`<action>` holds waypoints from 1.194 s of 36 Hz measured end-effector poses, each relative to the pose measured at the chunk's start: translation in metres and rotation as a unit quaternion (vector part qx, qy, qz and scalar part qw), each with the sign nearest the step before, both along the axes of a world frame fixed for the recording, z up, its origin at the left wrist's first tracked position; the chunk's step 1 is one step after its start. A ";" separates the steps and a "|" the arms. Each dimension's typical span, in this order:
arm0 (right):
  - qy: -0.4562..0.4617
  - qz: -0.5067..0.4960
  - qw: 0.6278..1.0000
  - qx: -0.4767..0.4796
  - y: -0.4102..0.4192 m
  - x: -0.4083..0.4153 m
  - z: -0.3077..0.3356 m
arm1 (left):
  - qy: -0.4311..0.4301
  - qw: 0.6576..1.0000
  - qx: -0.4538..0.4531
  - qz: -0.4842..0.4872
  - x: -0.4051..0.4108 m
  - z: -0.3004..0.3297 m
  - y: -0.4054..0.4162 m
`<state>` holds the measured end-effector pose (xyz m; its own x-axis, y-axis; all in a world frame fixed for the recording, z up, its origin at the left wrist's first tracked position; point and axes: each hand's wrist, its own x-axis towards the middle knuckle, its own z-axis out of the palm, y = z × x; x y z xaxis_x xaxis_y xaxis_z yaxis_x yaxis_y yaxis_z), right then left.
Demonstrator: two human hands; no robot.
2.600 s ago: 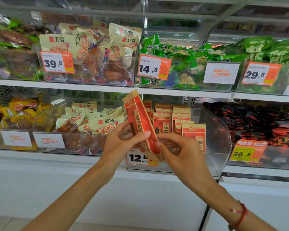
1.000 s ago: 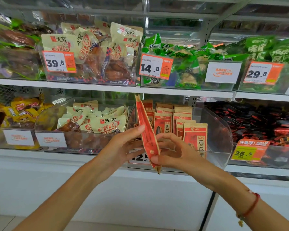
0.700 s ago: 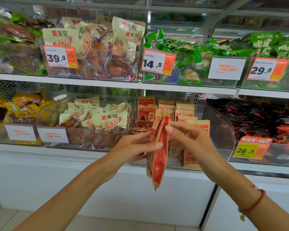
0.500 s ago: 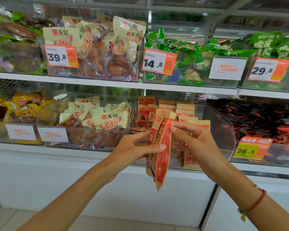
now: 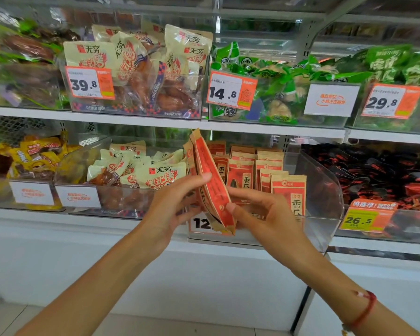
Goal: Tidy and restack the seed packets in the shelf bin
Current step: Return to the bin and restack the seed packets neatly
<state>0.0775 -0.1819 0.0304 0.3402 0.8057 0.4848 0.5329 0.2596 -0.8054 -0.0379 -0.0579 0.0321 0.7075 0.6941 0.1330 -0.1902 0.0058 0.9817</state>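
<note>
Two white shelf boards run across the frame. The upper shelf [image 5: 155,118], across the middle of the frame, carries a row of clear bins: at left a bin of cream chicken packs [image 5: 136,69] tagged 39.8, at centre a bin of green snack packs [image 5: 272,93] tagged 14.8, and at far right another green-filled bin [image 5: 398,93] tagged 29.8. The lower shelf [image 5: 107,226] holds a yellow-pack bin [image 5: 22,166] at far left, a bin of cream packs [image 5: 131,170], the clear seed-packet bin [image 5: 325,190] with upright red-and-tan seed packets [image 5: 240,175] at centre, and a bin of dark, possibly black-and-red wrapped items [image 5: 386,175] at right, tagged 26.5.
</note>
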 end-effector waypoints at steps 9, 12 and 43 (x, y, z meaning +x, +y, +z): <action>0.013 -0.091 0.996 0.014 0.006 0.001 -0.011 | -0.030 0.985 0.058 0.158 0.012 -0.004 -0.017; 0.090 -0.081 0.993 -0.009 0.005 0.012 -0.007 | -0.043 0.984 0.080 0.152 0.011 -0.004 -0.017; -0.420 -0.257 0.850 0.186 0.000 0.011 -0.008 | -0.087 0.995 -0.008 0.041 0.005 0.008 -0.038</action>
